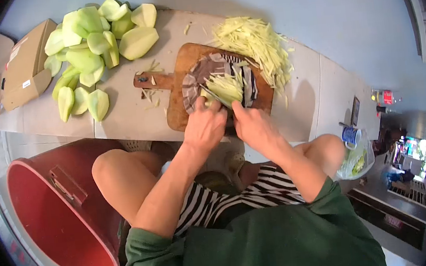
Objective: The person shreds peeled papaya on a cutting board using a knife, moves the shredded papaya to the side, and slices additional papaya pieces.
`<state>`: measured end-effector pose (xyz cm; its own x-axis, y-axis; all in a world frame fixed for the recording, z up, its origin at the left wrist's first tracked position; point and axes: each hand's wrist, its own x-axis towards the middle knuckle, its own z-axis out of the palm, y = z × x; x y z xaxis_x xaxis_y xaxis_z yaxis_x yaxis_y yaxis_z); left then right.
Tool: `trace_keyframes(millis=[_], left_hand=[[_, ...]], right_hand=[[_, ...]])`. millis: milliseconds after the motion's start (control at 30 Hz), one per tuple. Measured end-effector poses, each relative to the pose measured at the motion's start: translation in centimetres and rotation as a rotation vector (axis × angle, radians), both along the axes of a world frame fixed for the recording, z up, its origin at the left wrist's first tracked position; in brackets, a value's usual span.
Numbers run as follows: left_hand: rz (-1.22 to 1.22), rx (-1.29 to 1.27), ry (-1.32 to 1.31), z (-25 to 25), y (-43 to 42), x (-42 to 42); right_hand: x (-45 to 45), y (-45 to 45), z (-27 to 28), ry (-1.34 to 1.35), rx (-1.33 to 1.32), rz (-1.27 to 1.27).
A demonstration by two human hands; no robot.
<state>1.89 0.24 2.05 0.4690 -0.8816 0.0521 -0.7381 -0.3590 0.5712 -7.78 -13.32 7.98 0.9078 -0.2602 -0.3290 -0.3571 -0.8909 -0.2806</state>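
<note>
My right hand (256, 126) is closed around the handle of a knife, its thin blade (215, 95) slanting up and to the left. Fingers of my left hand (206, 126) are bent and press on a pale green fruit slice (208, 98) beside the blade; their tips are partly hidden. Cut strips (226, 86) lie in a small heap just beyond the blade. Under them is a striped cloth (197, 77), spread over a wooden cutting board (184, 58) with a handle pointing left.
A large pile of shredded strips (261, 45) stands right of the board. Several peeled fruit pieces (84, 48) are heaped at the back left, near a cardboard box (27, 67). A red bin (56, 201) stands at left; a plastic bag (355, 159) and blue cup (351, 135) at right.
</note>
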Motion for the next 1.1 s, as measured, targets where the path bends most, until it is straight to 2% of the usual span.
trace_keyframes(millis=[133,233,367,433,500,567,667,767,900,967,1100], left_hand=[[-0.007,-0.004,-0.052,-1.5,0.0,-0.4],[0.001,-0.022,-0.048,-0.2,0.1,-0.2],[0.054,-0.054,-0.087,-1.1,-0.3,0.2],[-0.002,-0.018,-0.079,-2.0,0.2,-0.7],[-0.006,-0.008,-0.043,-1.8,0.6,-1.2],[0.049,-0.086,-0.044,-1.2,0.3,-0.7],[0.054,-0.079,-0.067,-1.1,0.2,-0.8],[0.006,-0.018,-0.073,-1.8,0.3,-0.7],[-0.016,-0.017,-0.065,-1.0,1.2,-1.2],[0.065,-0.185,-0.074,-2.0,1.0,-0.5],[0.147,-0.239,-0.119,-1.0,1.5,-1.3]], right_hand=[[0.8,1.5,5.2,0.035,0.048,-0.042],[0.0,0.4,-0.3,-0.033,0.042,-0.032],[1.1,0.4,2.5,-0.006,-0.003,-0.013],[0.5,1.2,3.5,0.003,0.067,-0.028],[-0.8,1.0,-0.1,-0.001,0.043,-0.031],[0.1,0.5,-0.8,-0.002,0.003,-0.008],[0.7,1.3,3.6,0.063,0.048,-0.043],[0.4,1.0,0.1,-0.020,0.056,-0.046],[-1.0,1.5,-0.9,-0.080,0.004,-0.034],[0.2,0.7,-0.9,-0.064,0.059,-0.039],[-0.2,0.7,-1.4,-0.063,0.061,-0.038]])
